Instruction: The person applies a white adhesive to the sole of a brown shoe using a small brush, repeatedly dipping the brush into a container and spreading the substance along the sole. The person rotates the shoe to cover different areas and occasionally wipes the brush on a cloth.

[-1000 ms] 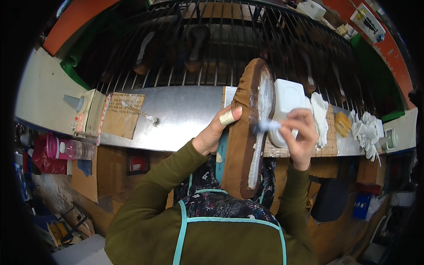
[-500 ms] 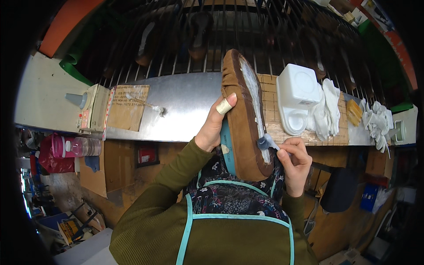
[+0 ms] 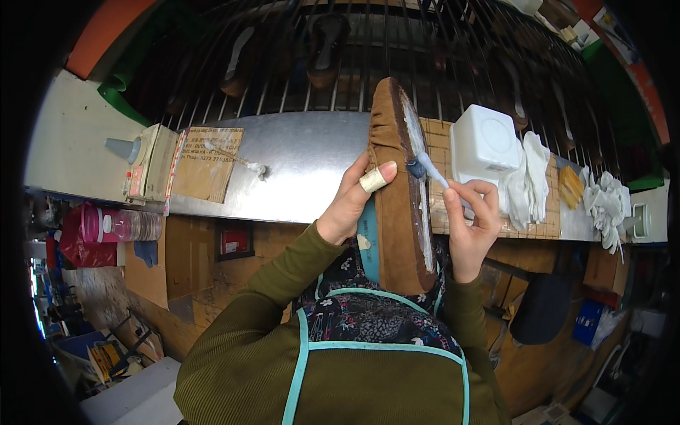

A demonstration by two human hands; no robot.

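A brown suede shoe (image 3: 394, 219) stands nearly upright over the table's front edge, its sole turned toward the right. My left hand (image 3: 346, 209) is closed around its left side, the tape-wrapped thumb pressing on the upper. A blue-green last (image 3: 367, 248) shows at the shoe's opening, low on the left. Between the thumb and fingers of my right hand (image 3: 473, 230) is a small brush (image 3: 433, 172) with a pale handle and a dark head. The brush head touches the sole near its middle, where a white coating (image 3: 411, 122) runs lengthwise.
Beyond the metal table (image 3: 297, 163) is a rack of bars (image 3: 283, 92) carrying several shoes. A white container (image 3: 486, 142) stands right of the shoe, beside white gloves (image 3: 533, 180). Leftward, another brush (image 3: 248, 167) lies partly on a cardboard piece (image 3: 205, 166). A pink-lidded bottle (image 3: 131, 227) is lower left.
The brush in my right hand has moved up the sole, from near the lower end to about the middle. The shoe has turned slightly, showing less of its sole.
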